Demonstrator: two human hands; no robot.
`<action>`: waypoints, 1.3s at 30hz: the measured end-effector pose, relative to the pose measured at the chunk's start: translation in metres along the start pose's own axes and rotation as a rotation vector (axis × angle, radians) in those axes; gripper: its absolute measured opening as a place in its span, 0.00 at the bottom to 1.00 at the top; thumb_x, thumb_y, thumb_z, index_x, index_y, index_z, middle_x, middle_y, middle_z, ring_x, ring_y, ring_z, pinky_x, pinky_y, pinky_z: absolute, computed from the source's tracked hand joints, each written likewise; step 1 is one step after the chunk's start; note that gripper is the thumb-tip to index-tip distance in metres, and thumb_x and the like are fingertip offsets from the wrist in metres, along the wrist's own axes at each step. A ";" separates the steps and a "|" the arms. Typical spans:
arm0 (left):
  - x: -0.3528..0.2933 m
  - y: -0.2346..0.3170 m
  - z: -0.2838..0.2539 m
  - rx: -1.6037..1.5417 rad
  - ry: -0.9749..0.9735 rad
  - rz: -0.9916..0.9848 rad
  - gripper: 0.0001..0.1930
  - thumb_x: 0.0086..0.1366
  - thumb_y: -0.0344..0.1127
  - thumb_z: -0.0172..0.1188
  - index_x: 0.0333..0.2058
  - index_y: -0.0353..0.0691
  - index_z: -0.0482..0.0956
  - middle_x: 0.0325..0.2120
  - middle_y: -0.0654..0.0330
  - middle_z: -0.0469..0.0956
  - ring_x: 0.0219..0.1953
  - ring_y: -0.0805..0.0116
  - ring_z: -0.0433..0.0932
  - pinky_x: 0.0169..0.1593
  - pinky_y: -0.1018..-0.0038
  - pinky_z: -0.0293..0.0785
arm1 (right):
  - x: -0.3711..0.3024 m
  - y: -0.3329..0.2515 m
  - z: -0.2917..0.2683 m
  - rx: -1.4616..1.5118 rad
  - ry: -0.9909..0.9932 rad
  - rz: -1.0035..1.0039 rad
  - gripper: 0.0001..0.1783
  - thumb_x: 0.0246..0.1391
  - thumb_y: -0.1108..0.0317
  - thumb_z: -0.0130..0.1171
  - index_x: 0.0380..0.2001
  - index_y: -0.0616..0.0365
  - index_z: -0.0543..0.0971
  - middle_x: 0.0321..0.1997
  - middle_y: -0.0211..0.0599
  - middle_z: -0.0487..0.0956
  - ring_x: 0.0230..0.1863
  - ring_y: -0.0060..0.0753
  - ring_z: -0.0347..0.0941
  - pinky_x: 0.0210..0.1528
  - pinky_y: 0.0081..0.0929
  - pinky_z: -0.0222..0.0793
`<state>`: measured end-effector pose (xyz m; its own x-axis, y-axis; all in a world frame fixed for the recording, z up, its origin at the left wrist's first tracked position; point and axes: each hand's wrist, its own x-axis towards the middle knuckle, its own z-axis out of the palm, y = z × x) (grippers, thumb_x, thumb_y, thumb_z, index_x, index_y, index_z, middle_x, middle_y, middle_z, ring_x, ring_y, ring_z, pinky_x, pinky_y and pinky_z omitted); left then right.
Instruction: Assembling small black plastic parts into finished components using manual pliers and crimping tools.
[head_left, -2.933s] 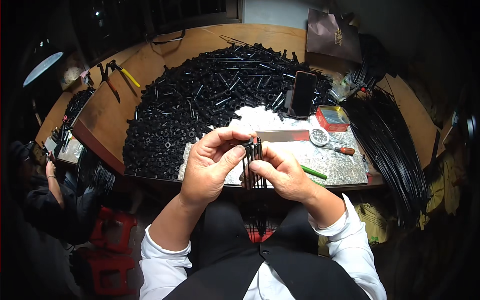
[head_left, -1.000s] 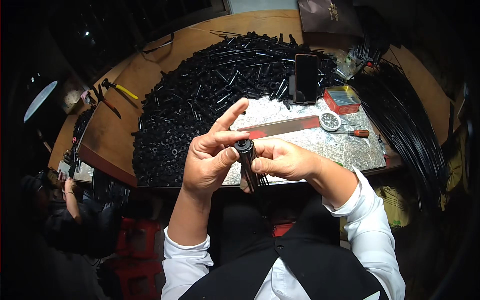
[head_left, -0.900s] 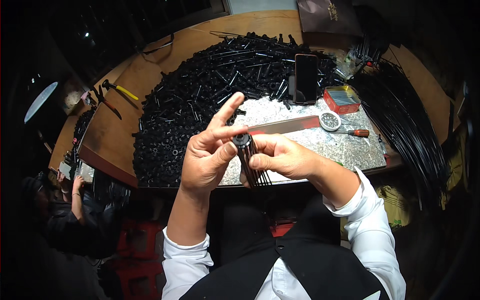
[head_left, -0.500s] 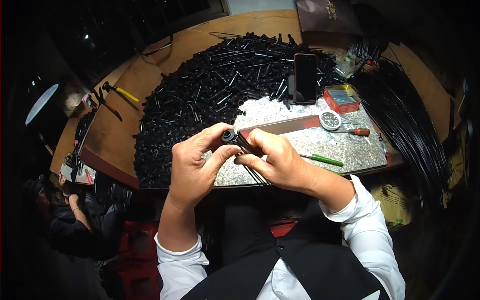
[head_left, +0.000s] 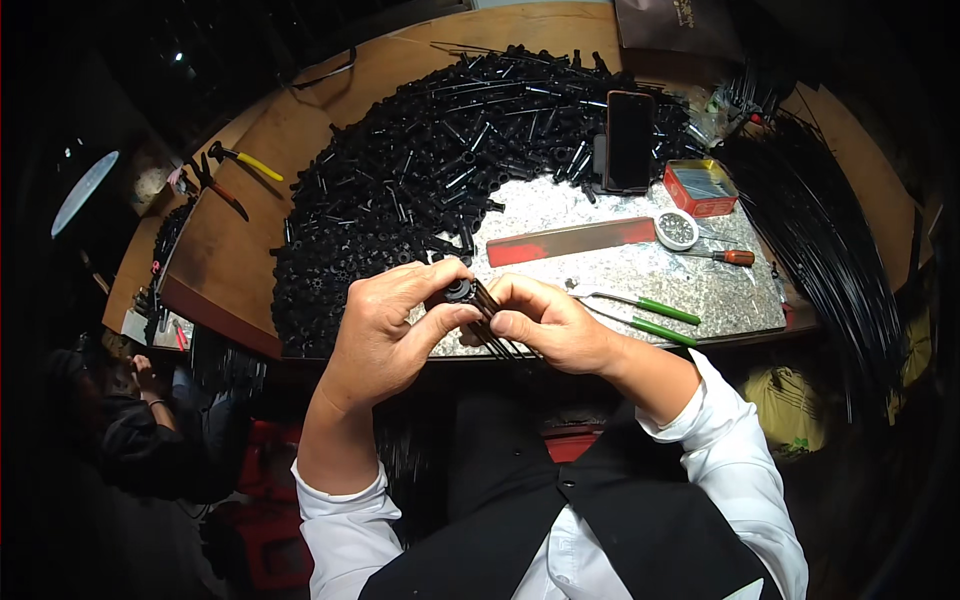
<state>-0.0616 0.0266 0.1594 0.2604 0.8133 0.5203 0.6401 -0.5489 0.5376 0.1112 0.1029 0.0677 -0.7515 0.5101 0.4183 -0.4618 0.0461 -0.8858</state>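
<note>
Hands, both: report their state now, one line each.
Left hand: closed, holding the round black piece between thumb and fingers.
Right hand: closed, holding the thin black rods beside it.

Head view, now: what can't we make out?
All in the head view:
Black ring-ended part: far side hidden by the left hand.
Black rods: partly covered by the right hand, so no sure count.
Small bits in the white dish: too small to identify.
Dark bag: cut off by the top edge.
</note>
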 end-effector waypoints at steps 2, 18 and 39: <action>-0.004 -0.004 0.000 0.009 -0.018 -0.002 0.12 0.52 0.23 0.62 0.38 0.30 0.77 0.27 0.53 0.78 0.28 0.68 0.78 0.34 0.77 0.71 | -0.002 0.003 0.005 0.143 0.030 0.065 0.08 0.61 0.66 0.54 0.36 0.61 0.72 0.33 0.30 0.76 0.37 0.18 0.73 0.42 0.19 0.70; -0.017 0.012 0.016 0.220 0.148 -0.008 0.12 0.55 0.24 0.61 0.39 0.33 0.77 0.20 0.53 0.75 0.22 0.58 0.74 0.28 0.70 0.69 | 0.000 0.012 0.014 -0.079 0.209 0.084 0.08 0.63 0.68 0.49 0.34 0.62 0.71 0.31 0.32 0.76 0.33 0.18 0.73 0.38 0.18 0.70; -0.031 0.003 0.006 -0.239 0.038 -0.203 0.16 0.58 0.20 0.57 0.47 0.28 0.75 0.37 0.53 0.78 0.38 0.71 0.78 0.44 0.79 0.72 | 0.000 0.006 -0.005 0.211 0.132 0.134 0.12 0.64 0.63 0.47 0.37 0.62 0.72 0.34 0.35 0.76 0.40 0.29 0.75 0.47 0.29 0.72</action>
<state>-0.0636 0.0010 0.1412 0.1144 0.9055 0.4086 0.4872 -0.4095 0.7713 0.1108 0.1076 0.0616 -0.7511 0.6075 0.2585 -0.4607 -0.2019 -0.8643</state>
